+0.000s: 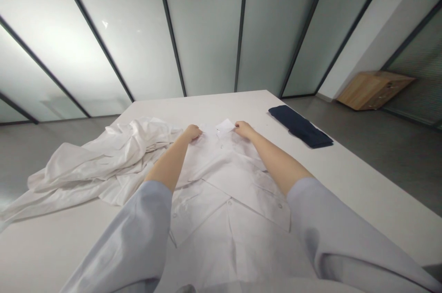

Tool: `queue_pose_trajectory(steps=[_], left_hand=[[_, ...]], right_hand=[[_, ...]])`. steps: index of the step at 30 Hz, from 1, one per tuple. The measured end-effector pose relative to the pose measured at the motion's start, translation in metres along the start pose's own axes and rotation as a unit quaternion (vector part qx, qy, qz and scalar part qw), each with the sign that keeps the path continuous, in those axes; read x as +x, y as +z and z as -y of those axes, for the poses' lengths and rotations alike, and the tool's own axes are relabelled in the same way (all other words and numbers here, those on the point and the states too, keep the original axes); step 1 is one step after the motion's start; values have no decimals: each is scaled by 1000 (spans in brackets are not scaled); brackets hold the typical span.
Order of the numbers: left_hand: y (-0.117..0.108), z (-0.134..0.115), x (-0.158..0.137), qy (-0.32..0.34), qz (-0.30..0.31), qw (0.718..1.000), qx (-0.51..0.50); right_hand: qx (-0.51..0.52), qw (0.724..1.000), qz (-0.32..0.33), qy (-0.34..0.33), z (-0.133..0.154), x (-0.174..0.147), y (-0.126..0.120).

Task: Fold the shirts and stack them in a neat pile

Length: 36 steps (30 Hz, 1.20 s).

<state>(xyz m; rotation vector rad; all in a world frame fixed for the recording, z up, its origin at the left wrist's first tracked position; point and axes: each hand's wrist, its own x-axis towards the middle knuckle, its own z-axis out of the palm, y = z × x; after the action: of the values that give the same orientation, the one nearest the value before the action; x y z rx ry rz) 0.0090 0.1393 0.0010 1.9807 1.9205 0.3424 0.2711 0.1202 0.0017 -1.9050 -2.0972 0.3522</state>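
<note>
A white button-up shirt [238,237] lies spread on the table, front side up, its collar [225,126] at the far end. Its sleeves are folded across the front, and the cuffs show buttons. My left hand [194,132] pinches the fabric at the left side of the collar. At the collar's right side, my right hand [244,129] grips the cloth between thumb and fingers. The shirt's lower end runs toward me, out of the bottom of the view.
To the left, a crumpled heap of white cloth [100,159] hangs near the table's left edge. A folded dark navy cloth [300,126] lies at the right edge of the white table [359,187]. Behind are frosted glass panels and a wooden cabinet [373,90].
</note>
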Motion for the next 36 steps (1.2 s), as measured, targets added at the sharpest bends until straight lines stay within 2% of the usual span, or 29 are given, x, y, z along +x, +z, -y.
queue_pose_trajectory(steps=[3,5,7,11,13,15,17,20,22,26,30,36], left_hand=[[1,3,-14,45,-66,997,10],[5,8,-27,107,-126,985,53],[9,14,-39,139,-161,971,111],[11,19,-57,86,-213,961,155],[11,15,-60,90,-232,957,152],[12,8,-60,122,-213,957,158],[17,1,-59,133,-156,964,171],[25,-4,-56,83,-41,977,191],[28,-4,-55,47,-3,979,198],[27,-3,-60,45,-31,976,209],[29,-11,-81,49,-56,978,195],[46,-28,-122,48,9,980,194]], right_hand=[[-23,992,-104,-73,-5,-5,5],[-55,985,-127,-106,-9,-11,9],[-95,981,-129,-114,-12,-18,11],[-135,974,-166,-76,-10,-30,9],[-125,972,-178,-84,-5,-32,8],[-115,976,-151,-107,0,-33,11],[-116,984,-91,-102,4,-32,17],[-122,992,3,-31,5,-30,29],[-120,992,33,3,3,-29,33],[-113,993,38,5,-1,-27,33],[-112,993,27,-2,-1,-28,32],[-134,989,-39,-46,1,-32,28]])
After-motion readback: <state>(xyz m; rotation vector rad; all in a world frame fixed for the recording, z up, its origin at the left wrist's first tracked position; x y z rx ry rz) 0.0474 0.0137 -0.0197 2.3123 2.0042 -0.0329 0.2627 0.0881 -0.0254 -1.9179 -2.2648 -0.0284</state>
